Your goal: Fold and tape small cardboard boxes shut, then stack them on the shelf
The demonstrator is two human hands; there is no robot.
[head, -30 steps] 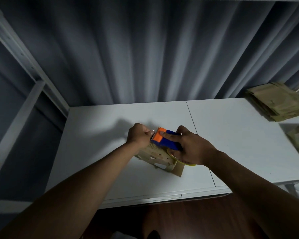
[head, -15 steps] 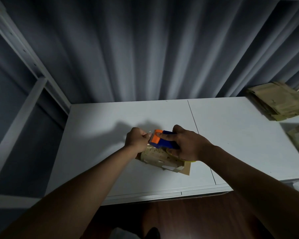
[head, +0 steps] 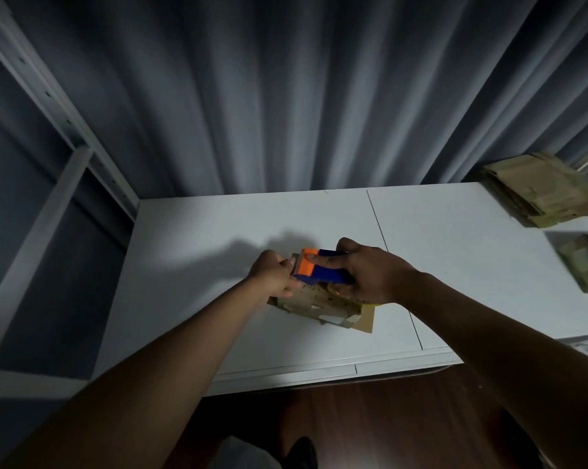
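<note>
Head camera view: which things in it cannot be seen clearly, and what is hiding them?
- Cardboard box: its top is covered by the tape dispenser and both hands.
- Tape roll: hidden under the right hand; only a yellow edge shows.
- Left hand fingertips: tucked behind the dispenser.
- Second pile of cardboard: blurred, cut by the right edge.
- Print on the box: too small.

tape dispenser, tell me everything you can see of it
The tape dispenser is a handheld one in what looks like plastic, with a blue body and an orange front end. It sits on top of the small cardboard box on the white table. The right hand grips it; the left hand touches its orange end.
</note>
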